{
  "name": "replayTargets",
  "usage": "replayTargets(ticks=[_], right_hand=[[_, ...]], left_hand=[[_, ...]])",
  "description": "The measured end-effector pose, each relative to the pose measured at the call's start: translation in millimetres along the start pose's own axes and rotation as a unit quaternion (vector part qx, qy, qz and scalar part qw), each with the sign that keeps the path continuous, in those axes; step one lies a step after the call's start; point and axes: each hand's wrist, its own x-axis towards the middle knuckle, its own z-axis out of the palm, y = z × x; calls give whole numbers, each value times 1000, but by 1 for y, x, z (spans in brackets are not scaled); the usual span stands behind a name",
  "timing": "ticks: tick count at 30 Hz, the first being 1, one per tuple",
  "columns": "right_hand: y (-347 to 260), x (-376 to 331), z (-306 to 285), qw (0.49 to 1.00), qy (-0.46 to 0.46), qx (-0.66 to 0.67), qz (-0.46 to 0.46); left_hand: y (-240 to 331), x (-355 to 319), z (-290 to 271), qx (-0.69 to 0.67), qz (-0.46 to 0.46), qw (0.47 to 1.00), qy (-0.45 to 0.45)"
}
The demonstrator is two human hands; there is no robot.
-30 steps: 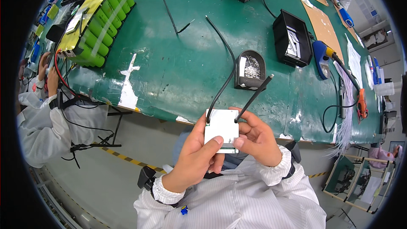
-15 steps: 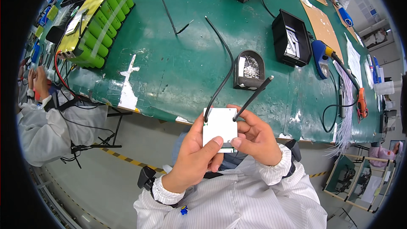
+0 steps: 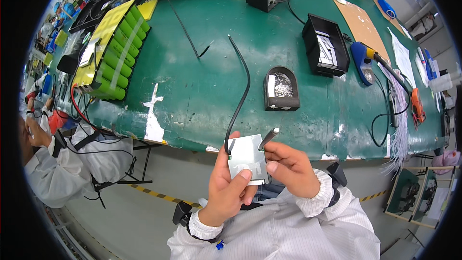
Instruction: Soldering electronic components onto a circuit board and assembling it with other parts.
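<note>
I am holding a small silver plate [image 3: 247, 159] in front of my chest, just off the near edge of the green table [image 3: 192, 91], at 6 o'clock in the view. My left hand [image 3: 230, 188] is gripping it from below, with the thumb pressing on its face and the fingers closing behind it. My right hand [image 3: 288, 167] is grasping its right edge, the thumb lying flat on the plate and the forefinger curling near the short grey wire [image 3: 267, 138] that is rising toward 1 o'clock from the top corner.

A long black wire [image 3: 239, 101] is leaving the plate at 11 o'clock and is arching far over the table. I think this is the main risk: if I am turning the plate too quickly, the stiff wire may be pulling at its joint and bending or breaking there. Its free end could also be sweeping toward the black dish of metal wool [image 3: 281, 88] at 1 o'clock. Both my wrists are bending inward, elbows low.
</note>
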Motion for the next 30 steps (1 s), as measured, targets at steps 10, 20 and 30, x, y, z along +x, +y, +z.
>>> replayTargets(ticks=[10,20,30], right_hand=[[-8,-1,6,995,-5,-97,4],[1,-1,7,995,0,-97,-6],[12,0,-8,998,7,-59,12]], left_hand=[[-11,-8,-3,77,25,997,0],[-15,-4,4,26,42,997,59],[-18,-7,-2,95,64,990,81]])
